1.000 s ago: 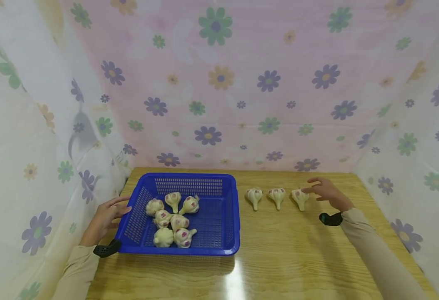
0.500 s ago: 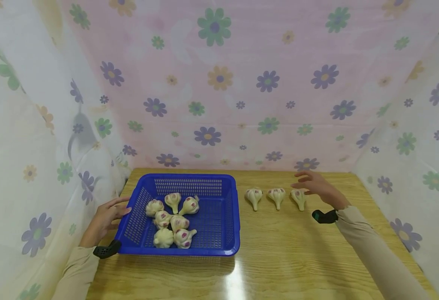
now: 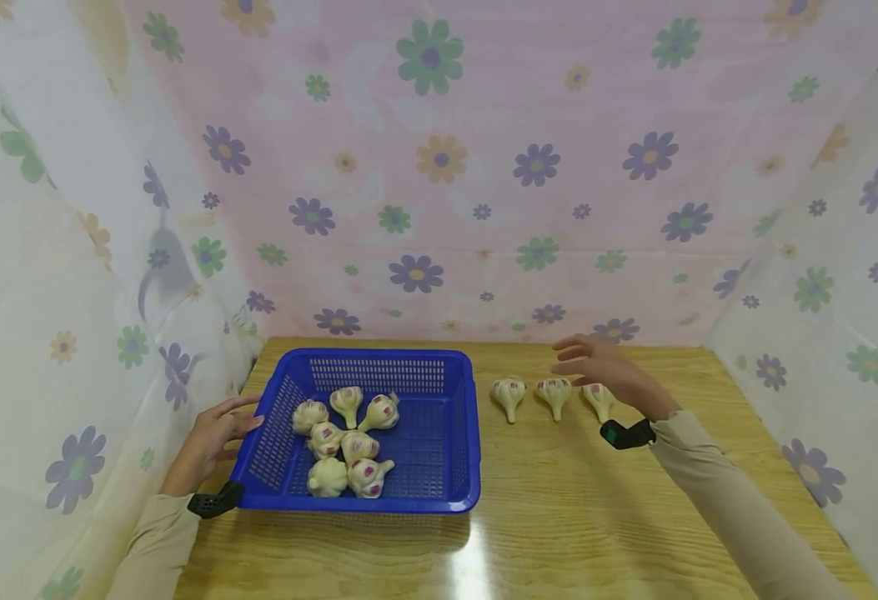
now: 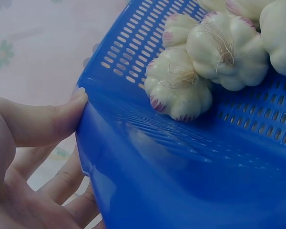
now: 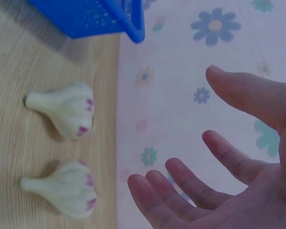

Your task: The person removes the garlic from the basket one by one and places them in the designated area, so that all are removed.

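Observation:
My left hand [image 3: 209, 442] is at the left side of a blue plastic basket [image 3: 439, 505]. In the left wrist view its thumb [image 4: 62, 117] lies on the rim, with the other fingers outside and beneath it. Several garlic bulbs [image 4: 226, 50] lie in the basket's left half. Right of the basket, three garlic bulbs stand in a row on the table: a left one [image 3: 509, 395], a middle one [image 3: 554, 395] and a right one [image 3: 599, 398], partly covered by my right hand. That right hand [image 3: 614, 375] hovers over the row, holding nothing, fingers spread and relaxed.
The wooden table [image 3: 559, 517] extends in front of the row. A flowered cloth [image 3: 484, 167] hangs behind the table and along both sides. Black wrist devices sit at the left wrist [image 3: 216, 500] and right wrist [image 3: 629, 434].
My right hand has moved left, from beside the right garlic bulb to above the space near the middle one. The left hand, basket and bulbs have stayed put.

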Available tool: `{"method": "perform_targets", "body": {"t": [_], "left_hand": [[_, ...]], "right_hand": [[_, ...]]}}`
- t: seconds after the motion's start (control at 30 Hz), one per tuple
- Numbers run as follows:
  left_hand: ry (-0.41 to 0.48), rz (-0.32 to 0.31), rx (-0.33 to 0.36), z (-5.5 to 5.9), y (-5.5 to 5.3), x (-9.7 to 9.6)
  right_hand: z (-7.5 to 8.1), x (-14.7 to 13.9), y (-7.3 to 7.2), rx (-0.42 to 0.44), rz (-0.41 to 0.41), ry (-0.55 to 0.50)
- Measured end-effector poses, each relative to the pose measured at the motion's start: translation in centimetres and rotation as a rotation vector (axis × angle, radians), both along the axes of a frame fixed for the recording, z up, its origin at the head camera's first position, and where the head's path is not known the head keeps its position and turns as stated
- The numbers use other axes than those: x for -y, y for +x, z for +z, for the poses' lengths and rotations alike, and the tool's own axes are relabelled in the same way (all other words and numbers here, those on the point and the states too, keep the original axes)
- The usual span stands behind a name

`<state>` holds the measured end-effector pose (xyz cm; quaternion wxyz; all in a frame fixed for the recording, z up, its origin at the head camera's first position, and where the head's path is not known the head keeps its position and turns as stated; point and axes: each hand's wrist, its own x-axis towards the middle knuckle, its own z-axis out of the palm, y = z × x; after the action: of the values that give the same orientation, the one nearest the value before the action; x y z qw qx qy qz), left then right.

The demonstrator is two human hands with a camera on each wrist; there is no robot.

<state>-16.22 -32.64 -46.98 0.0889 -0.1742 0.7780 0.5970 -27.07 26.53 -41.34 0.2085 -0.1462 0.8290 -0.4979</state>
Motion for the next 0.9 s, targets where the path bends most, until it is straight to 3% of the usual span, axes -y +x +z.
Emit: {"method": "perform_targets", "body": {"t": [0.63, 0.9], "left_hand": [[0.013, -0.003, -0.007, 0.1, -0.1, -0.1], [0.016, 0.010, 0.007, 0.2, 0.0, -0.1]], "right_hand": [[0.8, 6.2, 1.2, 0.052, 0.078, -0.134], [0.4, 8.4, 0.9, 0.069, 0.094, -0.180]]}}
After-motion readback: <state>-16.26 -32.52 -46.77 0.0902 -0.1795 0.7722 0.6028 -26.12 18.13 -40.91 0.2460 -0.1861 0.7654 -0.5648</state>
